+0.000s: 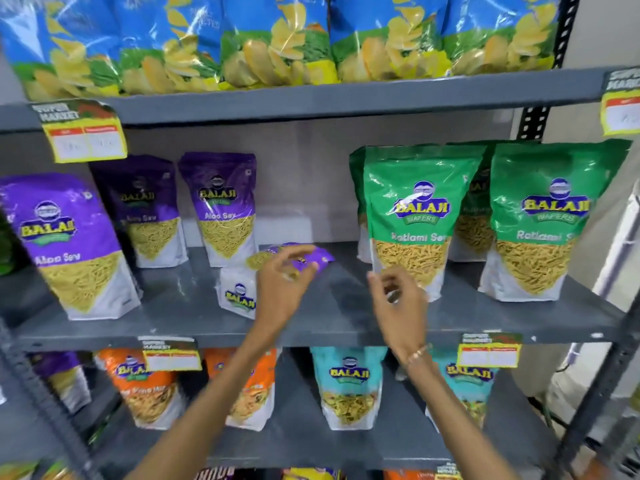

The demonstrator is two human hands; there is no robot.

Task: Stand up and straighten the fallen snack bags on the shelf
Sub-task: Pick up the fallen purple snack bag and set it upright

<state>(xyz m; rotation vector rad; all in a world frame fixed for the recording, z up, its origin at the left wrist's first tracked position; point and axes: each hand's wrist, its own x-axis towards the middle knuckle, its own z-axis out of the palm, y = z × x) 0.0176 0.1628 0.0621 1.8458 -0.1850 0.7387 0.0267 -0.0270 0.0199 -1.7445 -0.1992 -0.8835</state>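
Ideally, the head view suggests, the left hand should pinch the fallen purple bag near its far, top end and tip it upright on its white base, with the right hand steadying it. Both hands hover with fingers loosely spread, holding nothing. The bag lies flat on the middle shelf, directly under and behind the left fingers, left of the right ones.

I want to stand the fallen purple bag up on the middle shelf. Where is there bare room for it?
Bare shelf lies between the fallen bag and the front green bag, and the gap runs back to the wall. A smaller patch lies between the front purple bag and the fallen one. The right end is crowded with green bags.
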